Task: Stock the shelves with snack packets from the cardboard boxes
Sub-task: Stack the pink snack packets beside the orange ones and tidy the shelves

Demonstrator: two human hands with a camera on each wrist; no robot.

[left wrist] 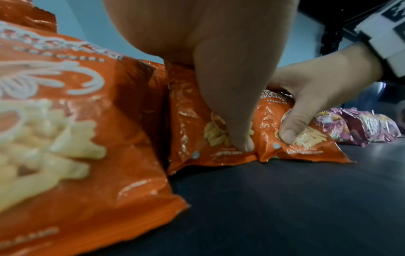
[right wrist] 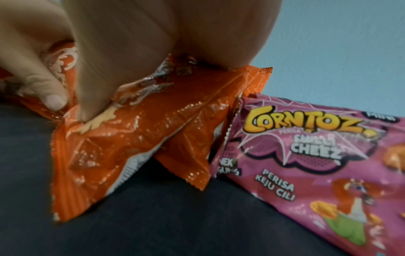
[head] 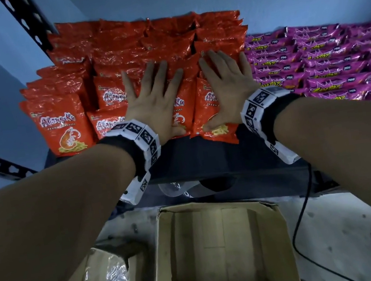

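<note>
Left hand (head: 151, 101) lies spread flat on the orange prawn-cracker packets (head: 108, 96), and beside it the right hand (head: 226, 87) does likewise, likely pressing the shelf (head: 196, 153) rows back; pink packets (head: 329, 67) sit right of that grip.

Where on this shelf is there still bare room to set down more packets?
Bare dark shelf runs along the front edge, ahead of the orange prawn-cracker packets that the left hand and right hand press flat. Behind them the orange rows are packed back to the wall; the purple Corntoz packets crowd the right.
</note>
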